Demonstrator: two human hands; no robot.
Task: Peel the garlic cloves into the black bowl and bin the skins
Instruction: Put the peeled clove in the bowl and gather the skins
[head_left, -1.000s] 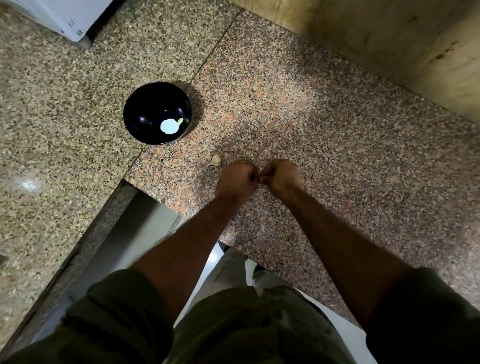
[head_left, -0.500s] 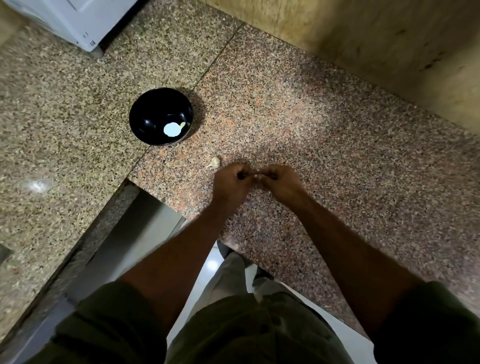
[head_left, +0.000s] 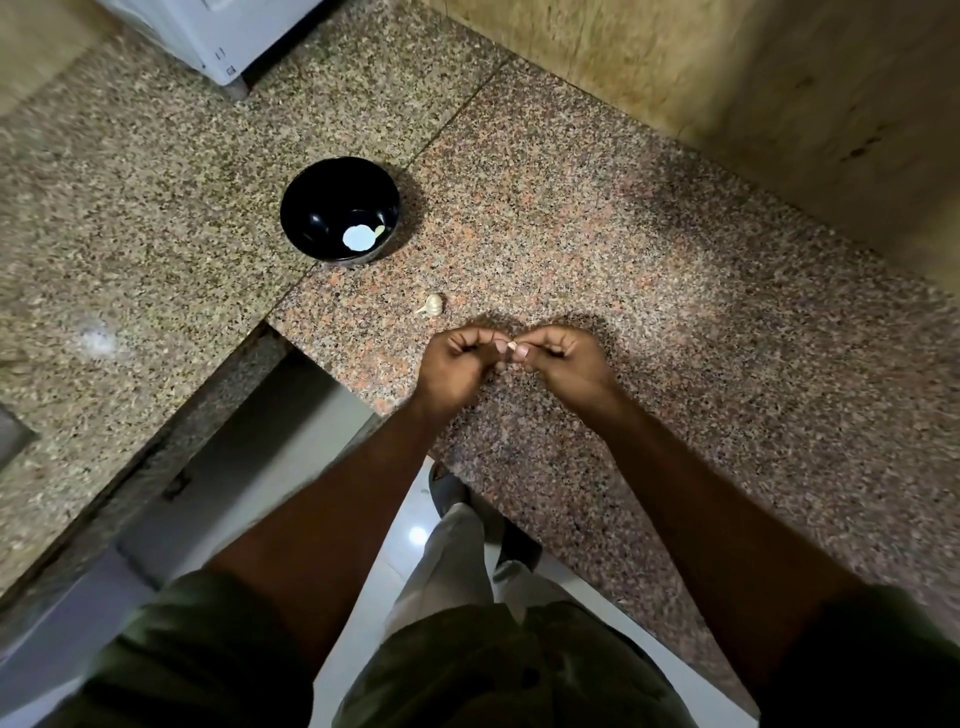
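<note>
My left hand (head_left: 457, 364) and my right hand (head_left: 563, 358) meet fingertip to fingertip just above the granite counter. Between them they pinch a small pale garlic clove (head_left: 511, 346), mostly hidden by the fingers. A garlic piece with its stem (head_left: 432, 304) lies on the counter just beyond my left hand. The black bowl (head_left: 311, 218) stands further back to the left, with a bright reflection and a small pale clove (head_left: 381, 229) inside it.
A white appliance (head_left: 218, 31) stands at the back left on the counter. A tiled wall (head_left: 727, 104) rises behind the counter on the right. The counter's front edge (head_left: 332, 358) runs just under my wrists, with floor and my legs below.
The camera has tilted, so the bowl and garlic sit lower in view. My hands stay together at the clove, their fingers shifted slightly on it.
</note>
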